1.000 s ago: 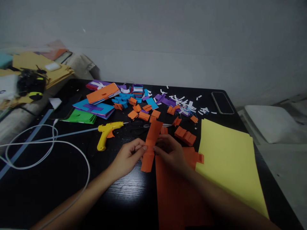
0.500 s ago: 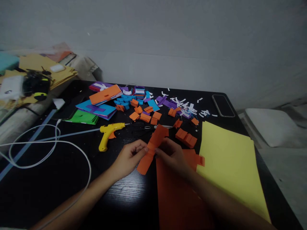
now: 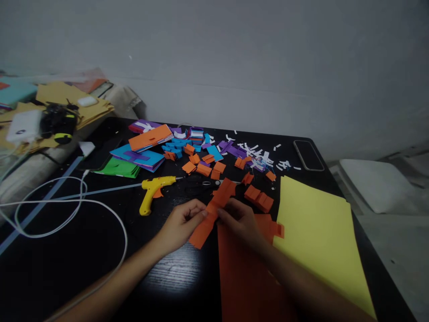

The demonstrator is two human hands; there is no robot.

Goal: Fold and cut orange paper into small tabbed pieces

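Between my two hands is a creased orange paper strip (image 3: 221, 197), tilted from lower left to upper right. My left hand (image 3: 182, 223) pinches its left edge between thumb and fingers. On the opposite edge, my right hand (image 3: 239, 219) pinches the strip near its middle fold. Below my right forearm lies a large orange sheet (image 3: 244, 268), and a small folded orange piece (image 3: 278, 229) rests where it meets the yellow sheets (image 3: 315, 232). Just beyond the strip are scissors (image 3: 201, 182), partly covered, and several folded orange paper pieces (image 3: 258, 198).
A yellow glue gun (image 3: 152, 192) lies left of my hands. Folded coloured papers (image 3: 150, 138), purple strips (image 3: 231, 148) and white scraps (image 3: 254, 152) spread along the back. A phone (image 3: 308, 155) is at the far right, a white cable (image 3: 100, 201) loops at left, and a white stool (image 3: 365, 183) stands beyond the table.
The camera view has shifted slightly, so the table sits a little lower in the picture. Both hands keep hold of the orange strip, which is tilted a bit differently.
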